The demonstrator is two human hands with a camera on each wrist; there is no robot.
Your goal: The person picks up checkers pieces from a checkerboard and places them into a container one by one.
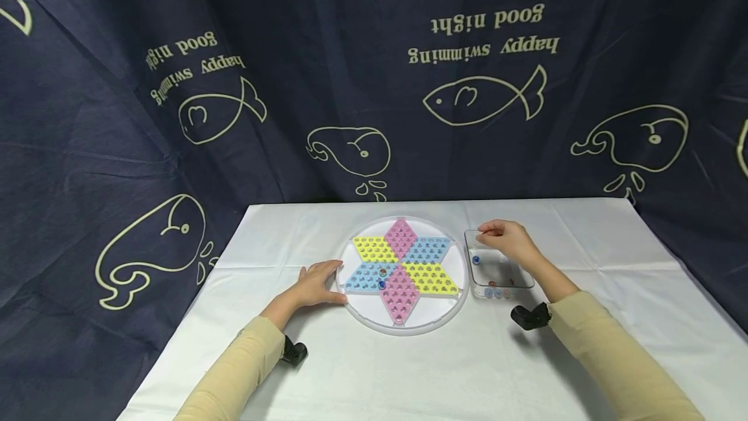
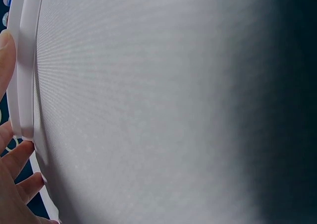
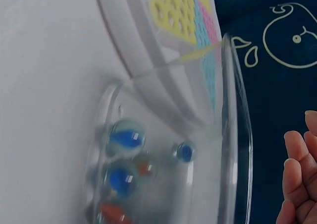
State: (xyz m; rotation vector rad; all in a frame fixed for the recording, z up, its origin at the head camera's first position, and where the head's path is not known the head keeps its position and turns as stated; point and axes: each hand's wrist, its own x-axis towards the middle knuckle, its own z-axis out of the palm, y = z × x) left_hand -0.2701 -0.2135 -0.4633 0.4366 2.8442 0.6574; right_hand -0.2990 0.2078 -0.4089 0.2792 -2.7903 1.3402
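Observation:
A round white Chinese checkers board (image 1: 365,310) with a pink, yellow and blue star lies mid-table. On it sit a reddish-brown marble (image 1: 382,272) and a dark blue marble (image 1: 382,284), side by side. My left hand (image 1: 312,284) rests spread against the board's left rim (image 2: 27,60), thumb and fingers apart. To the right stands a clear plastic box (image 1: 499,271) with several blue and orange marbles (image 3: 126,140) in it. My right hand (image 1: 510,239) is above the box's far part, fingers loosely bent. No marble shows at its visible fingers (image 3: 293,177); the thumb is hidden in the wrist view.
A white cloth (image 1: 444,375) covers the table. The box stands close to the board's right edge. Behind the table hangs a dark blue curtain (image 1: 362,83) with fish and whale drawings. Black wrist mounts (image 1: 530,317) stick out below both forearms.

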